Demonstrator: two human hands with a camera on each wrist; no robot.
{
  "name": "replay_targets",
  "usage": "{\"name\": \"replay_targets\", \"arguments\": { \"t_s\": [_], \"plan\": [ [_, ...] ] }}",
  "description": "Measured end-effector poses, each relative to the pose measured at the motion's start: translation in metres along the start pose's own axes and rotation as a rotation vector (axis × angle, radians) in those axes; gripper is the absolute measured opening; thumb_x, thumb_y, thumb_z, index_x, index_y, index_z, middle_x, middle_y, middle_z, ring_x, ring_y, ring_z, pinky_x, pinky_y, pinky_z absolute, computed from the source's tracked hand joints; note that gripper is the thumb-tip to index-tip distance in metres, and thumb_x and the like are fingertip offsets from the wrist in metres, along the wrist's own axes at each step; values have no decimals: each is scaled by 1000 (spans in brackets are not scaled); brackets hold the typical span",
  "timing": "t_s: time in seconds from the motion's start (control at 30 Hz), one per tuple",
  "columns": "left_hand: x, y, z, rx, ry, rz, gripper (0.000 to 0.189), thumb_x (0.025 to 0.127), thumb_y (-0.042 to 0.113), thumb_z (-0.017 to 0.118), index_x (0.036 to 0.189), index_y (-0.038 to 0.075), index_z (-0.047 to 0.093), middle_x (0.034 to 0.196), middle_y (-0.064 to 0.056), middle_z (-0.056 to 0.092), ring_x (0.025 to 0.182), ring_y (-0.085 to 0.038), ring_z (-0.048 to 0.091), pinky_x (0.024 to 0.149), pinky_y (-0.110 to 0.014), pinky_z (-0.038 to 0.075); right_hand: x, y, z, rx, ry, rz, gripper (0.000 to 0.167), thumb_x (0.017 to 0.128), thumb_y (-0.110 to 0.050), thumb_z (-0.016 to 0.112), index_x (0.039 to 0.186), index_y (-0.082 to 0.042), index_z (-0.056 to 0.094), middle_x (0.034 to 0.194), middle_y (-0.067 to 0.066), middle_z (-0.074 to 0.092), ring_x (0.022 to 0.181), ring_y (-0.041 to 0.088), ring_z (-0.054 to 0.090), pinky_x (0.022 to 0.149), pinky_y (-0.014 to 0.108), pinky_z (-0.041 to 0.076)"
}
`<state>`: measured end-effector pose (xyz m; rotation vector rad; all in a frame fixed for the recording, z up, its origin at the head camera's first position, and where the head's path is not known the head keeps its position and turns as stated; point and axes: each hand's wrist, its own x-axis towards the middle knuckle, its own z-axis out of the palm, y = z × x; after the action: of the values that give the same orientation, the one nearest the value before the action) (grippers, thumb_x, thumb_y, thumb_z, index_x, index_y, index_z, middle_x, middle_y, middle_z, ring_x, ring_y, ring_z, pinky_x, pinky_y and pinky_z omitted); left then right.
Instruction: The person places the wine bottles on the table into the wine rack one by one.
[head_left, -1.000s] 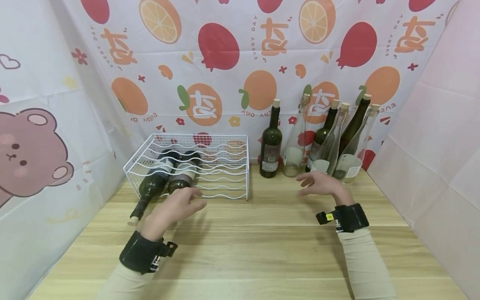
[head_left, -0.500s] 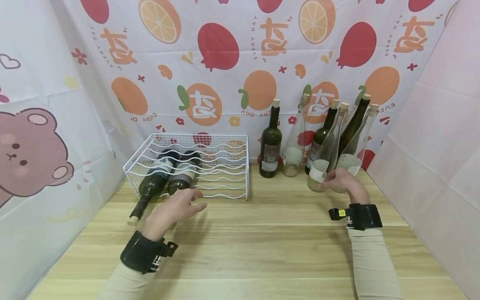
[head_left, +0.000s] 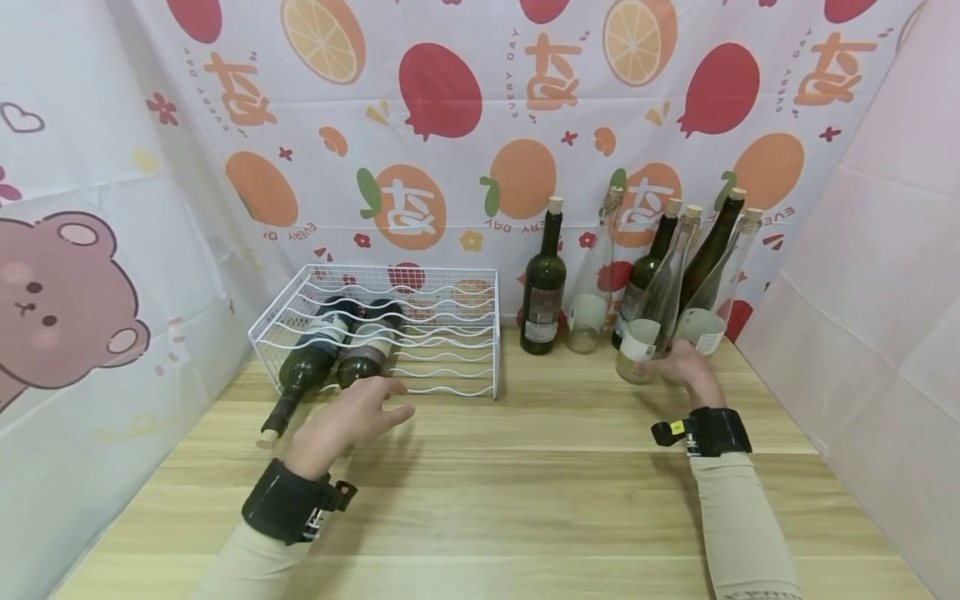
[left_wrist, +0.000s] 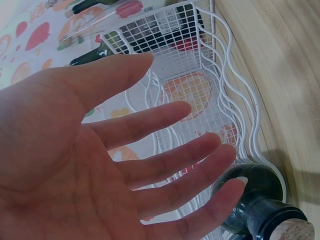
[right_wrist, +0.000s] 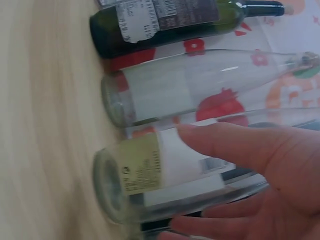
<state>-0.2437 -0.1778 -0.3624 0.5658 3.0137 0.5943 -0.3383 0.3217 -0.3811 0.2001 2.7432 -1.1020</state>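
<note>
My right hand (head_left: 686, 367) holds the lower part of a corked clear glass bottle (head_left: 640, 335) that stands upright at the table's back right. In the right wrist view, the thumb (right_wrist: 215, 142) lies along one side of the bottle and the fingers along the other. My left hand (head_left: 360, 412) hovers with spread, relaxed fingers before a white wire wine rack (head_left: 496, 333), and its palm is bare in the left wrist view. Two dark wine bottles lie in the rack's left part: one (head_left: 306, 367) points its corked neck forward, and the neck of the other (head_left: 363, 365) is hidden behind the left hand.
Near the held bottle stand a dark green bottle (head_left: 543, 292), a clear bottle (head_left: 587, 312) and several more corked ones, closely grouped. A fruit-print curtain (head_left: 465, 192) hangs behind the wooden table (head_left: 510, 500), with plain cloth walls at both sides.
My right hand has moved right and forward to the clear bottle, and its thumb and fingers have come round the bottle's lower part. The left hand stays almost still.
</note>
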Motion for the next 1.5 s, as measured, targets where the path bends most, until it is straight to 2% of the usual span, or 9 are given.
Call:
{"name": "replay_targets", "arguments": {
  "t_s": [0.27, 0.5, 0.6, 0.73, 0.87, 1.07, 1.2, 1.33, 1.5],
  "plan": [
    [0, -1, 0, 18, 6, 21, 40, 96, 27, 70, 121, -4, 69, 118, -23, 73, 111, -42, 68, 94, -55, 54, 14, 9, 9, 47, 47, -82, 99, 92, -30, 75, 155, 18, 16, 156, 43, 29, 144, 56, 33, 118, 62, 35],
    [2, -2, 0, 16, -9, 12, 42, 96, 29, 70, 122, -3, 68, 119, -23, 72, 112, -42, 68, 94, -56, 54, 29, 19, 28, 165, 131, -106, 104, 92, -36, 76, 161, 6, 12, 158, 37, 31, 144, 50, 36, 118, 59, 35],
    [2, -1, 0, 12, -11, 13, 42, 96, 29, 70, 122, -4, 68, 119, -22, 73, 113, -42, 68, 95, -56, 54, 36, 24, 38, 188, 206, -117, 102, 90, -40, 78, 160, 4, 18, 159, 34, 34, 144, 47, 38, 119, 58, 35],
    [1, 0, 1, 14, -5, 19, 41, 96, 27, 71, 122, -4, 69, 119, -22, 73, 113, -42, 68, 95, -56, 54, 44, 29, 46, 212, 305, -149, 93, 87, -41, 81, 152, 5, 33, 150, 32, 43, 136, 43, 45, 113, 54, 39],
    [1, 0, 1, 24, 1, 20, 40, 96, 27, 71, 122, -4, 69, 120, -22, 73, 113, -42, 68, 95, -56, 54, 46, 32, 48, 198, 347, -171, 89, 84, -45, 83, 145, 5, 41, 141, 29, 50, 125, 40, 50, 103, 49, 44],
    [1, -1, 0, 30, 7, 27, 41, 96, 28, 71, 122, -4, 69, 120, -21, 73, 114, -42, 68, 96, -55, 54, 43, 32, 43, 127, 335, -247, 86, 80, -42, 87, 143, 0, 47, 133, 25, 57, 114, 36, 56, 89, 38, 45],
    [1, -1, -1, 29, 8, 23, 42, 96, 28, 70, 123, -4, 69, 121, -21, 73, 115, -41, 68, 97, -55, 54, 39, 28, 36, 41, 294, -305, 83, 79, -41, 89, 140, -1, 52, 125, 25, 62, 107, 35, 58, 83, 34, 44],
    [0, -1, -1, 27, 9, 24, 41, 97, 27, 69, 122, -4, 69, 122, -21, 73, 115, -41, 68, 97, -54, 54, 36, 21, 32, -22, 238, -353, 85, 76, -38, 91, 143, 0, 53, 123, 25, 65, 108, 37, 60, 86, 38, 47],
    [0, -1, -2, 27, 15, 31, 40, 96, 27, 70, 121, -4, 69, 121, -20, 73, 114, -41, 68, 96, -54, 54, 34, 12, 28, -84, 181, -425, 88, 72, -34, 94, 144, -1, 55, 128, 25, 67, 114, 39, 61, 96, 51, 50]
  ]
}}
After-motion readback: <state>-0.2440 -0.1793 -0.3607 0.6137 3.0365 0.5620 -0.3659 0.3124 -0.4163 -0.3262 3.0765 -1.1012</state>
